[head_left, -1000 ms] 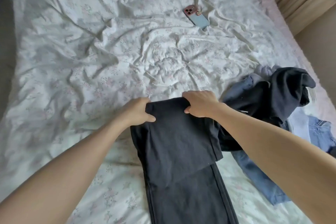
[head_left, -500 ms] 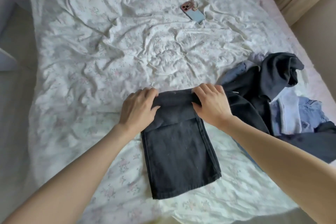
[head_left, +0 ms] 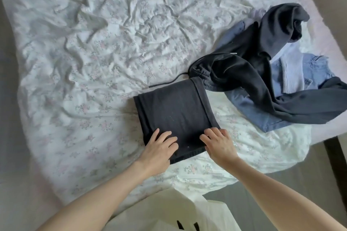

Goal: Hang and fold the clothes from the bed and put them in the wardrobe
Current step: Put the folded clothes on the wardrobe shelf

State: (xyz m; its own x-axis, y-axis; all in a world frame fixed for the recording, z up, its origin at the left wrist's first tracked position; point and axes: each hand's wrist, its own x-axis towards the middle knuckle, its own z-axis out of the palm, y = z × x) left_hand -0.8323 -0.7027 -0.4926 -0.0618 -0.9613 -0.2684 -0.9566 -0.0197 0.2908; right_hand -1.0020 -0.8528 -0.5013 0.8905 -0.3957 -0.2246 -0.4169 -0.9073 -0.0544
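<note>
The left hand (head_left: 159, 148) and right hand (head_left: 218, 146) press flat, fingers spread, on the folded black trousers' (head_left: 174, 110) near edge on the bed (head_left: 93, 62).

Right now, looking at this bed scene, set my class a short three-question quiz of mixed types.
1. True or false: both hands rest on the folded dark trousers.
2. Multiple choice: the unfolded clothes pile lies A) to the left of the folded trousers, B) to their right, C) on the floor.
3. Fill in: a thin dark ______ trails across the bedsheet from the pile.

Key
1. True: the left hand and right hand lie on its near edge, fingers fairly straight.
2. B
3. drawstring
</note>
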